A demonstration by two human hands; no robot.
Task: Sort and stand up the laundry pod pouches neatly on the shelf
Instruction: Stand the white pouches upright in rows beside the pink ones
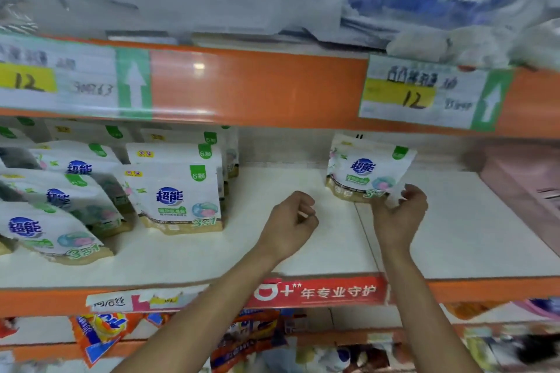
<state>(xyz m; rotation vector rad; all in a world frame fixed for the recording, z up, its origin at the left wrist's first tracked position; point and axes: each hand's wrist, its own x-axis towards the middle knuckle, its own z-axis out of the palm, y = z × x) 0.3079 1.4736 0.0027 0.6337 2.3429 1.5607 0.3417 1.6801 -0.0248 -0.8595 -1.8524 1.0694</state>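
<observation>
Several white laundry pod pouches with a blue logo fill the left of the white shelf (194, 254). One front pouch (178, 198) stands upright, and the pouches at far left (51, 232) lean over backwards in a row. A single pouch (368, 171) stands tilted at the back right of the open middle. My right hand (400, 216) pinches that pouch's lower right corner between thumb and fingers. My left hand (288, 222) hovers over the bare shelf to the pouch's left, fingers loosely curled, holding nothing.
An orange shelf rail (257, 88) with price tags overhangs close above. A pink package (521, 188) sits at the shelf's right end. The orange front rail (485, 289) carries a red label strip. Orange detergent bags (103, 333) hang on the shelf below.
</observation>
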